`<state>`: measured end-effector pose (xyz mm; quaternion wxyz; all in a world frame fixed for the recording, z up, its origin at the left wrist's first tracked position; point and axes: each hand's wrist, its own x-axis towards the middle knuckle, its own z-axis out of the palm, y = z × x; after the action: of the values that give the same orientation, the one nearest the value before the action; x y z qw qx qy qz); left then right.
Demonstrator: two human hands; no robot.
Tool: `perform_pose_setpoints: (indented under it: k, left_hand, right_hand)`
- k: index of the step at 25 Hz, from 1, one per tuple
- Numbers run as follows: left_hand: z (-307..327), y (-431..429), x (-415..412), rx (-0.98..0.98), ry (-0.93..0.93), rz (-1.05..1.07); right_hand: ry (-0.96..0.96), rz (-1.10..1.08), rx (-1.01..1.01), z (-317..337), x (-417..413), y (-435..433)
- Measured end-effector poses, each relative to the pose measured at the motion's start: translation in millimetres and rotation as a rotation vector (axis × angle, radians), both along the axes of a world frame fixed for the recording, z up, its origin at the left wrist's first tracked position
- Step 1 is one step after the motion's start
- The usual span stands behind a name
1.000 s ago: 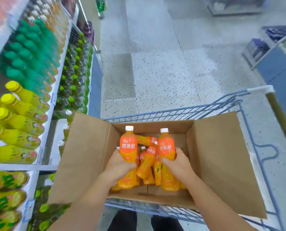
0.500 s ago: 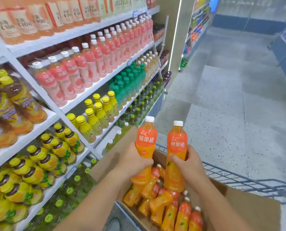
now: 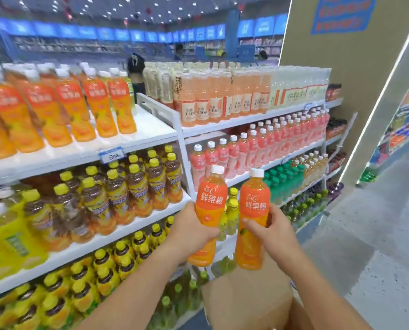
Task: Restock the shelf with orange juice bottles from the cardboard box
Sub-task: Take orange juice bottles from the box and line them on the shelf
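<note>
I hold two upright orange juice bottles with white caps in front of the shelves. My left hand (image 3: pixel 195 231) grips the left bottle (image 3: pixel 210 203) around its lower half. My right hand (image 3: pixel 269 232) grips the right bottle (image 3: pixel 253 210) at its middle. Only a flap of the cardboard box (image 3: pixel 246 301) shows, below the bottles at the bottom centre. Matching orange juice bottles (image 3: pixel 55 110) stand in a row on the top shelf (image 3: pixel 132 139) at upper left, with a bare white patch to their right.
Shelves below hold yellow-capped tea bottles (image 3: pixel 117 194), pink drinks (image 3: pixel 258 144) and green-capped bottles (image 3: pixel 284 177). A vertical white shelf divider (image 3: pixel 183 151) stands just behind the held bottles. A tan pillar (image 3: pixel 341 67) and grey aisle floor (image 3: pixel 377 234) lie to the right.
Both hands lifted their bottles out of the box and up toward the shelves. My view swung up from the box and cart to the shelf front.
</note>
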<state>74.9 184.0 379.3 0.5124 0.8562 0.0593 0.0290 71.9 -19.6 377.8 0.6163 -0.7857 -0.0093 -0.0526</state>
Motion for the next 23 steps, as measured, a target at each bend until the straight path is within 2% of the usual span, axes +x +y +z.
perform_pose_setpoints:
  k: [6,12,23]
  left_hand:
    - [40,100,32,0.050,-0.132,0.189]
    - [71,169,79,0.072,-0.174,0.262]
    - [114,206,171,-0.048,-0.300,0.313]
  right_hand:
    - [-0.107,0.174,0.001,41,66,100]
    - [-0.188,0.213,0.000,65,136,172]
    - [-0.234,0.325,0.047,114,249,224]
